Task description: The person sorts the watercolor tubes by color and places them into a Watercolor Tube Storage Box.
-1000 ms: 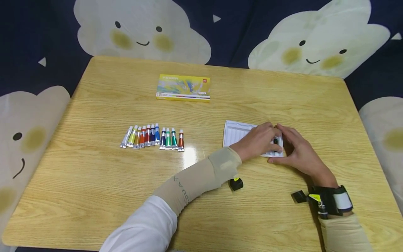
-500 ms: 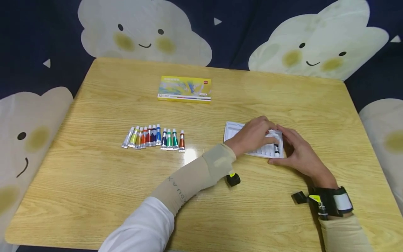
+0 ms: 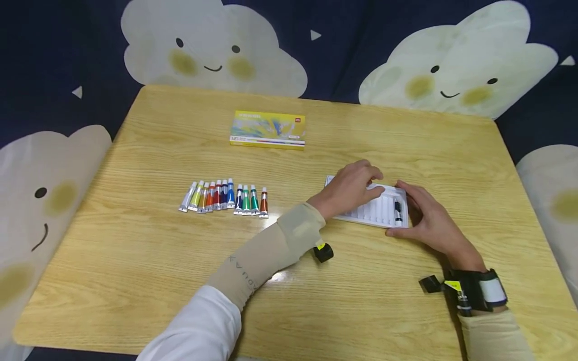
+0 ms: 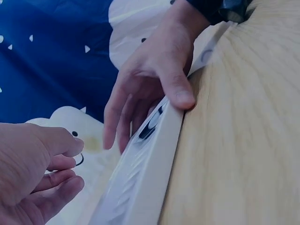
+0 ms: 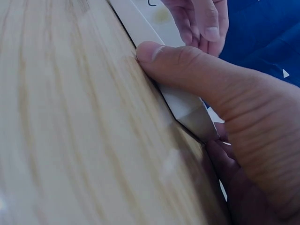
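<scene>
A white plastic tray (image 3: 368, 213) with narrow slots lies on the table at the right. One paint tube with a black band (image 3: 398, 213) sits in its rightmost slot. My right hand (image 3: 429, 215) grips the tray's right end; in the right wrist view the thumb (image 5: 173, 58) presses its near side wall. Over the tray's left part is my left hand (image 3: 347, 186), fingers loosely bent and holding nothing, covering some of the slots. The left wrist view shows that hand (image 4: 33, 168) beside the tray's edge (image 4: 152, 183).
Several paint tubes (image 3: 218, 194) in mixed colours lie in a row at the left, with a smaller green and blue group (image 3: 246, 200) and a single brown-red tube (image 3: 264, 203) beside them. A yellow paint box (image 3: 268, 130) lies farther back on the wooden table (image 3: 149, 281).
My left hand has let go of the black-banded paint tube in the right slot and drawn back leftward, uncovering it. My right hand stays on the tray's end.
</scene>
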`<state>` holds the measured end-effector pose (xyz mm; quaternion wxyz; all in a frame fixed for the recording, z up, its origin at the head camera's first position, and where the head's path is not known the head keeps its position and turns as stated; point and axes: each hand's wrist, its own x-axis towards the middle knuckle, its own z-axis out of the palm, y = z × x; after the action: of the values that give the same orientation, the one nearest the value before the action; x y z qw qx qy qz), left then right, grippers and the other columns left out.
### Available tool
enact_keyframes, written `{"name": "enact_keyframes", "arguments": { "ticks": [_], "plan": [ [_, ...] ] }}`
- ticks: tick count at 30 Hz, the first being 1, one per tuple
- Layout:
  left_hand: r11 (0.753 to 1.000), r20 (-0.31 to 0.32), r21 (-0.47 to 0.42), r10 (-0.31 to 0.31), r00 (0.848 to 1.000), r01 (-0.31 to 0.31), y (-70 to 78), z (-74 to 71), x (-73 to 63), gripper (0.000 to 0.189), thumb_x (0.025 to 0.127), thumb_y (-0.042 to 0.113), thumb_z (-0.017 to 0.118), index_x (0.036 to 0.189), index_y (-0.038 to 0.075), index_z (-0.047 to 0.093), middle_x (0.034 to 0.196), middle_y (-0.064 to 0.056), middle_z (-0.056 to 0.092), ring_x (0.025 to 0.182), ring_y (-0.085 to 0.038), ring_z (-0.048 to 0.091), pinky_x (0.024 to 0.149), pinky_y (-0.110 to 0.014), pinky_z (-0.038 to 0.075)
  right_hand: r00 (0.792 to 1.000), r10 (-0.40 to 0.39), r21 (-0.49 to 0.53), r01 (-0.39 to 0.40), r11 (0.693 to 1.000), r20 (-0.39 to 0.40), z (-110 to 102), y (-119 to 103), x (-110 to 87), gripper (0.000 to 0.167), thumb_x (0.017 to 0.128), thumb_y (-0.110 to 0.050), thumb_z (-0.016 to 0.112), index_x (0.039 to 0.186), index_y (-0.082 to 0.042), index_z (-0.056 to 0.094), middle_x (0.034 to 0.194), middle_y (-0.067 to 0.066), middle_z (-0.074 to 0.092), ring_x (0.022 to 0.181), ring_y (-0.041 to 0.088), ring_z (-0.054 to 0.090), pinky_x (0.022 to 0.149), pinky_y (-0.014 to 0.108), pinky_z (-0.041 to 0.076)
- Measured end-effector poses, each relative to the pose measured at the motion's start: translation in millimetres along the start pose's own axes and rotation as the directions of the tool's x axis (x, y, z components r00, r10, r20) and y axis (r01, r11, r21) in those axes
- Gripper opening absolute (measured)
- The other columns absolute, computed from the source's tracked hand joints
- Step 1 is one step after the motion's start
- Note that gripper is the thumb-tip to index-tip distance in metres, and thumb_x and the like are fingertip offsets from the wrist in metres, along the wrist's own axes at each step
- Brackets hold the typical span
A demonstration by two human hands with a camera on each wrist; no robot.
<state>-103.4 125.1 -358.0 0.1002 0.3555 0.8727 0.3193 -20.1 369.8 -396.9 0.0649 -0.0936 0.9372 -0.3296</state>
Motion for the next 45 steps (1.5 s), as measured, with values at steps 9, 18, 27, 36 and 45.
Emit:
{"name": "enact_keyframes", "arguments": {
  "ticks": [9, 18, 27, 36, 45],
  "plan": [
    [1.0, -0.014, -0.005, -0.026, 1.0, 0.026, -10.7, -24.9, -9.8, 0.033, 0.105, 0.031, 0.058, 0.13, 0.013, 0.071, 0.124, -0.002, 0.069, 0.105, -0.011, 0.061, 0.091, -0.024, 0.05, 1.0, 0.005, 0.005, -0.005, 1.0, 0.008, 1, 0, -0.6, 0.116, 0.067, -0.029, 0.099, 0.163, -0.023, 0.033, 0.155, 0.015, 0.043, 0.14, 0.034, 0.045, 0.098, -0.008, 0.022],
    [0.999, -0.025, 0.028, -0.022, 0.999, 0.022, -15.5, -39.8, -28.7, 0.034, 0.105, 0.034, 0.058, 0.128, 0.013, 0.072, 0.122, -0.002, 0.07, 0.108, -0.013, 0.064, 0.094, -0.027, 0.052, 1.0, -0.011, 0.004, 0.011, 1.0, -0.004, 0, 0, -0.9, 0.116, 0.065, -0.027, 0.1, 0.161, -0.021, 0.035, 0.152, 0.015, 0.045, 0.137, 0.033, 0.046, 0.099, -0.007, 0.021],
    [0.996, -0.001, 0.088, -0.017, 1.0, 0.017, -20.1, -55.4, -49.2, 0.033, 0.104, 0.035, 0.062, 0.125, 0.011, 0.072, 0.12, -0.003, 0.072, 0.107, -0.016, 0.066, 0.096, -0.032, 0.053, 1.0, -0.015, 0.011, 0.015, 1.0, -0.015, -1, 1, -1.6, 0.117, 0.064, -0.023, 0.101, 0.161, -0.02, 0.036, 0.15, 0.016, 0.046, 0.135, 0.033, 0.047, 0.099, -0.007, 0.023],
    [0.978, 0.092, 0.151, -0.157, 0.983, 0.142, -33.6, -86.6, -63.1, 0.044, 0.102, 0.041, 0.063, 0.132, 0.009, 0.068, 0.127, -0.006, 0.072, 0.114, -0.019, 0.067, 0.099, -0.037, 0.054, 1.0, -0.001, 0.017, 0.0, 1.0, 0.005, 1, 0, -0.5, 0.117, 0.065, -0.027, 0.1, 0.162, -0.023, 0.034, 0.155, 0.016, 0.043, 0.143, 0.039, 0.044, 0.1, -0.008, 0.022],
    [0.956, 0.146, 0.226, -0.222, 0.964, 0.186, -52.4, -98.9, -82.5, 0.03, 0.102, 0.033, 0.064, 0.12, 0.01, 0.072, 0.12, -0.004, 0.073, 0.096, -0.019, 0.065, 0.088, -0.038, 0.055, 1.0, 0.0, 0.003, 0.0, 1.0, 0.005, 0, 0, -0.3, 0.117, 0.066, -0.028, 0.1, 0.162, -0.023, 0.034, 0.153, 0.017, 0.044, 0.141, 0.038, 0.044, 0.099, -0.008, 0.021]
  ]
}}
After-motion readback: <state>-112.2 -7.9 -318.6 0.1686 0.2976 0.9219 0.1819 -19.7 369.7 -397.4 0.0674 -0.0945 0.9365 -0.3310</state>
